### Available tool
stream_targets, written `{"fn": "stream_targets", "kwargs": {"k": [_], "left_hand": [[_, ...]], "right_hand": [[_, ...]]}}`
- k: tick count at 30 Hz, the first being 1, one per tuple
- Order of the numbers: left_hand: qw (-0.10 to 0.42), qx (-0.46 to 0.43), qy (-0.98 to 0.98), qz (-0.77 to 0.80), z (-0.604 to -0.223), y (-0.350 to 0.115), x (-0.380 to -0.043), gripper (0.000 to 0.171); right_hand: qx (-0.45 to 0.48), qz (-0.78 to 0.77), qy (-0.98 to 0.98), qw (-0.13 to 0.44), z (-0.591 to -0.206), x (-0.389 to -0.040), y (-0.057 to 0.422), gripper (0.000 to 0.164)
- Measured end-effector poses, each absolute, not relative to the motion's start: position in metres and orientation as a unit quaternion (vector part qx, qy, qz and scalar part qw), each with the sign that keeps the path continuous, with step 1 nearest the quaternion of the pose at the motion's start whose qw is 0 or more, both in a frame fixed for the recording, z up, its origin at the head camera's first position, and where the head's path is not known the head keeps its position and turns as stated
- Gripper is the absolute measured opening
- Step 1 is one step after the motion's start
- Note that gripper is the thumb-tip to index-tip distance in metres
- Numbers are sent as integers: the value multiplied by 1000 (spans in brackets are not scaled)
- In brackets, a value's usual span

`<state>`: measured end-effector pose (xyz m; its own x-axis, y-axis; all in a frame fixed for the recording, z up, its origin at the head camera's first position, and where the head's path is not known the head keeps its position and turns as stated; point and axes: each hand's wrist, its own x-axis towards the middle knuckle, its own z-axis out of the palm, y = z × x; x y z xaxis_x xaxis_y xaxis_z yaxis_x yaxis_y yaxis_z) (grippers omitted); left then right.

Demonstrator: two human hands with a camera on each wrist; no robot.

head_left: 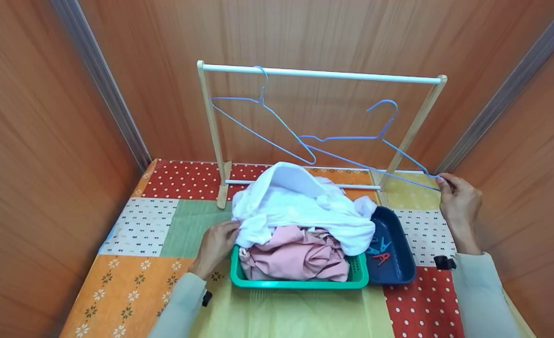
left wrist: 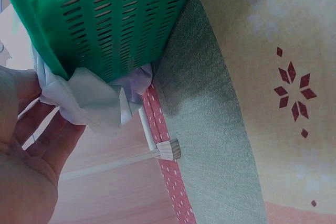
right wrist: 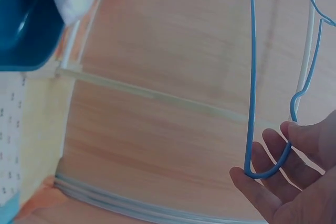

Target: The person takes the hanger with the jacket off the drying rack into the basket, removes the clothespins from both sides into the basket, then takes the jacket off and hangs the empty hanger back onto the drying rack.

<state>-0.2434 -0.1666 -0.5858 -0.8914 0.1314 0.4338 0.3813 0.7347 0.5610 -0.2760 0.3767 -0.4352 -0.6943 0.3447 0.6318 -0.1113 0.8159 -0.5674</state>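
My right hand (head_left: 461, 199) pinches the right end of a blue clothes hanger (head_left: 347, 137), held off the rail with its hook up. In the right wrist view, the thumb and fingers are curled round the hanger's rounded corner (right wrist: 265, 174). My left hand (head_left: 218, 244) grips the edge of a white garment (head_left: 305, 206) at the left of the pile; the fingertips are partly hidden by the cloth in the left wrist view. Beneath the garment lies folded pink cloth (head_left: 300, 256) in a green basket (head_left: 300, 284). A second hanger (head_left: 262, 101) hangs on the rail.
A drying rack with a white rail (head_left: 323, 73) and wooden legs (head_left: 213, 126) stands behind the basket. Right of the basket, a dark blue tray (head_left: 401, 270) holds several clothes pegs (head_left: 382, 258). Wood-grained panels (head_left: 33, 141) enclose the patchwork cloth (head_left: 140, 281) on three sides.
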Motion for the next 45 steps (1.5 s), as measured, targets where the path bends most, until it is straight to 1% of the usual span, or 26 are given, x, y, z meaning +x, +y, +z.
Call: {"fn": "stream_targets", "kwargs": {"k": [6, 11, 16, 20, 26, 33, 45], "left_hand": [[196, -142, -911, -333, -586, -166, -243, 21], [205, -152, -910, -326, -587, -165, -244, 20], [199, -147, -911, -331, -586, -165, -245, 20], [193, -145, -910, -337, -585, -165, -245, 20], [192, -142, -912, -334, -585, -165, -245, 20], [204, -149, -909, -331, -585, -165, -246, 19], [197, -144, -912, -331, -584, -165, -244, 22]], "right_hand": [[-53, 288, -872, 392, -424, -290, 369, 16], [-63, 295, -870, 390, -416, -300, 360, 16], [-66, 294, -869, 393, -405, -312, 346, 18], [-62, 301, -872, 382, -397, -321, 335, 20], [-74, 314, -882, 342, -391, -332, 323, 24], [-78, 317, -891, 316, -387, -346, 317, 25], [-83, 330, -891, 301, -381, -366, 296, 24]]}}
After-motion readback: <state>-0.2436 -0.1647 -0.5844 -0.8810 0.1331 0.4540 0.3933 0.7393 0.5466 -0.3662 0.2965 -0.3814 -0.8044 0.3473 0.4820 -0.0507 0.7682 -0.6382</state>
